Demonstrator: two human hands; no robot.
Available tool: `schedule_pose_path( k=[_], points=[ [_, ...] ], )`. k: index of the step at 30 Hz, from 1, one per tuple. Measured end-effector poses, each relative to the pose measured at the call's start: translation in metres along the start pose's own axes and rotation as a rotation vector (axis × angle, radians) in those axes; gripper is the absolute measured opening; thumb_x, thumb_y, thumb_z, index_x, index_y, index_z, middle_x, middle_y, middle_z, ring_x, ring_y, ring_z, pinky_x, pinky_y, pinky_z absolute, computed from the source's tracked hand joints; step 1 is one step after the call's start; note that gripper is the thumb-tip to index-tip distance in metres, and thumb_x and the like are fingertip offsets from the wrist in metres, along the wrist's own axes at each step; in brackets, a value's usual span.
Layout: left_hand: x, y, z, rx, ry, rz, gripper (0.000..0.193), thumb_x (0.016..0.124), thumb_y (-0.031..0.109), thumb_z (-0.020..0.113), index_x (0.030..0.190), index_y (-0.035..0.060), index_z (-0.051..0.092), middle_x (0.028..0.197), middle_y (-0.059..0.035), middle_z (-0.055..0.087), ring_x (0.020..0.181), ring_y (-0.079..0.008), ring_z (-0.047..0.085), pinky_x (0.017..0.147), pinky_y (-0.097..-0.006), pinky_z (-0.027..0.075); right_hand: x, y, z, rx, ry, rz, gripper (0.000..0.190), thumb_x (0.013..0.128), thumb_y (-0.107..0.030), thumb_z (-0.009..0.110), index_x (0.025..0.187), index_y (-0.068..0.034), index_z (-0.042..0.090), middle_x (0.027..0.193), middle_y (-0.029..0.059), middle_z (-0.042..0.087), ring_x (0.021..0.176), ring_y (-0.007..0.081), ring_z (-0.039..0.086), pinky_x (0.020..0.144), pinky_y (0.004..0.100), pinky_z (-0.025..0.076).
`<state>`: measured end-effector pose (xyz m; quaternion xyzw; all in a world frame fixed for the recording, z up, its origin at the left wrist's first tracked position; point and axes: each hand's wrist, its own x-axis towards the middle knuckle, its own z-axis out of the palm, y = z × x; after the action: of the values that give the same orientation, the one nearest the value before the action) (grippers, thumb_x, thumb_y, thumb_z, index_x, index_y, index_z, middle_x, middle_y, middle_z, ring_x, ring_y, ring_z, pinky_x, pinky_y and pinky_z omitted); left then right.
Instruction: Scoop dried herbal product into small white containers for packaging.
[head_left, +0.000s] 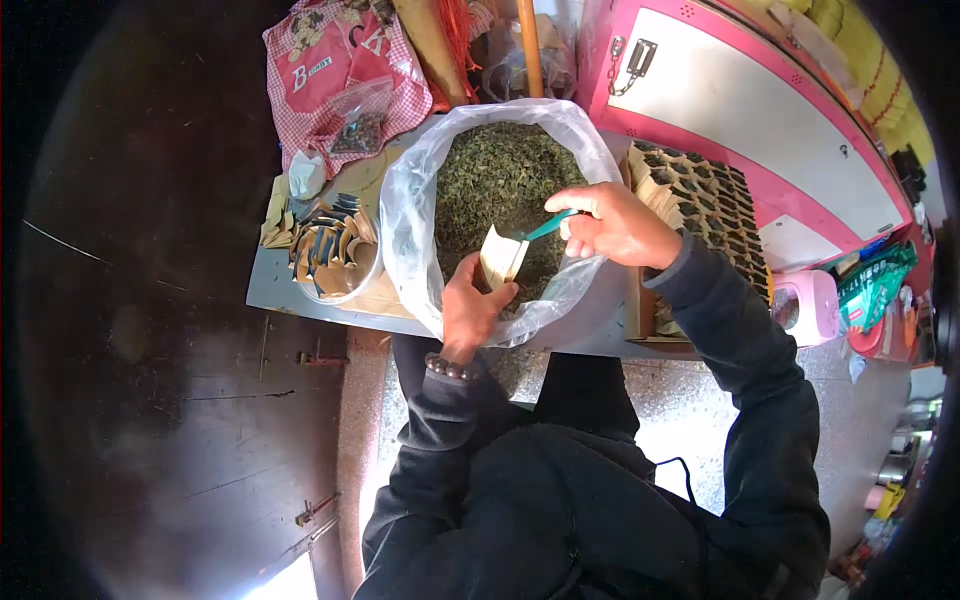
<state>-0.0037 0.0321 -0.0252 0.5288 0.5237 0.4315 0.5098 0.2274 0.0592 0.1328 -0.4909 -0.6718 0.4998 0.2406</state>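
Over a clear plastic bag (411, 214) of dried chopped green leaves (502, 169), my left hand (474, 304) holds a small cream paper packet (501, 259) upright between thumb and fingers. A green plastic scoop (553, 224) is gripped in my right hand (611, 225). Its tip is at the packet's top edge; whether the tip is inside, I cannot tell. To the right, a cardboard box (640, 311) holds rows of paper packets (705, 195) with dark contents at their tops. On the left, a clear round tub (352, 298) contains several folded brown paper packets (326, 247).
More folded papers (277, 221) lie left of the tub. Behind them are a pink checked cloth (352, 67), a zip bag of dark bits (360, 131) and a crumpled white wad (307, 174). A pink-and-white cabinet (742, 97) borders the back right, near a pink plastic container (814, 304).
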Motion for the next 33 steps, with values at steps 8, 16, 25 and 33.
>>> schedule_pose_path(
  k=[8, 16, 25, 33],
  points=[
    [0.003, 0.011, 0.003, 0.060, -0.040, -0.001, 0.058, 0.075, 0.010, 0.082, 0.127, -0.0036, 0.058, 0.102, -0.0106, 0.070, 0.090, -0.0162, 0.065, 0.084, -0.0307, 0.052, -0.007, -0.009, -0.019, -0.183, 0.001, -0.241, 0.022, 0.095, -0.001, 0.051, 0.111, 0.005, 0.065, 0.084, 0.0067, 0.066, 0.070, 0.0111, 0.065, 0.065, 0.0268, 0.053],
    [0.000, 0.007, 0.006, -0.038, -0.058, 0.034, 0.059, 0.074, 0.008, 0.082, 0.127, -0.0025, 0.059, 0.103, -0.0076, 0.069, 0.091, -0.0140, 0.063, 0.083, -0.0285, 0.052, -0.010, -0.004, -0.010, -0.264, -0.065, -0.371, 0.021, 0.092, 0.008, 0.051, 0.107, 0.005, 0.065, 0.084, 0.0114, 0.062, 0.069, 0.0183, 0.067, 0.064, 0.0304, 0.054],
    [-0.001, 0.013, 0.004, -0.119, -0.096, 0.036, 0.060, 0.076, 0.004, 0.081, 0.130, -0.0022, 0.058, 0.107, -0.0076, 0.068, 0.095, -0.0133, 0.063, 0.085, -0.0271, 0.052, -0.014, 0.005, -0.009, -0.236, -0.033, -0.444, 0.023, 0.091, 0.008, 0.049, 0.107, 0.005, 0.065, 0.085, 0.0108, 0.063, 0.072, 0.0180, 0.066, 0.067, 0.0299, 0.053],
    [-0.001, 0.013, 0.002, -0.241, -0.089, 0.088, 0.063, 0.077, -0.003, 0.080, 0.133, -0.0030, 0.052, 0.117, -0.0091, 0.066, 0.103, -0.0154, 0.064, 0.087, -0.0277, 0.053, -0.025, 0.003, -0.013, -0.145, 0.146, -0.387, 0.022, 0.096, 0.005, 0.049, 0.111, 0.005, 0.065, 0.086, 0.0085, 0.065, 0.074, 0.0141, 0.065, 0.070, 0.0286, 0.053]
  ],
)
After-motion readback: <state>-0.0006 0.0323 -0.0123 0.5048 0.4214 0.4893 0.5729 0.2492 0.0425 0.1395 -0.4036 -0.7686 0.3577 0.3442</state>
